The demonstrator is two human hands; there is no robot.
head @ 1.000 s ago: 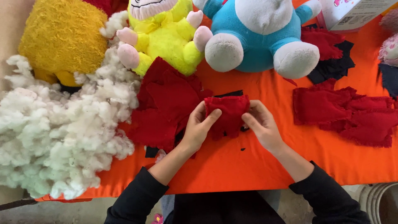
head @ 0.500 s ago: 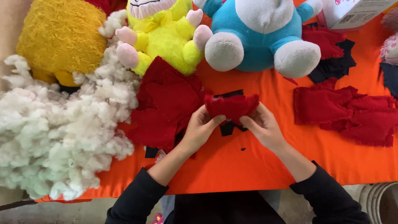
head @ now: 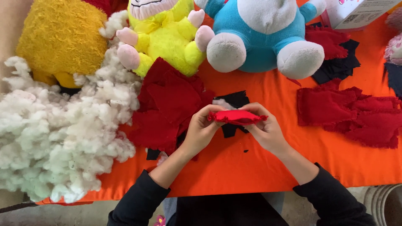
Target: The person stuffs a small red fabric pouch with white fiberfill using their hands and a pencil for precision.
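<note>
Together both hands' fingers (head: 217, 112) pinch red fabric piece (head: 237, 117).

A small red fabric piece (head: 237, 117) lies flat, edge-on, pinched above the orange cloth.

Both forearms come up from the bottom edge in black sleeves, wrists bare, and angle inward so the hands meet at centre. Left hand (head: 202, 130): palm turned inward, fingers curled, thumb and fingertips pinched together at the top. Right hand (head: 264, 129): mirrored pose, fingers bent, thumb tucked toward the left hand. The two hands sit level, fingertips close together, each closed in a pinch grip. Elbows spread wide, out of view below.
</note>
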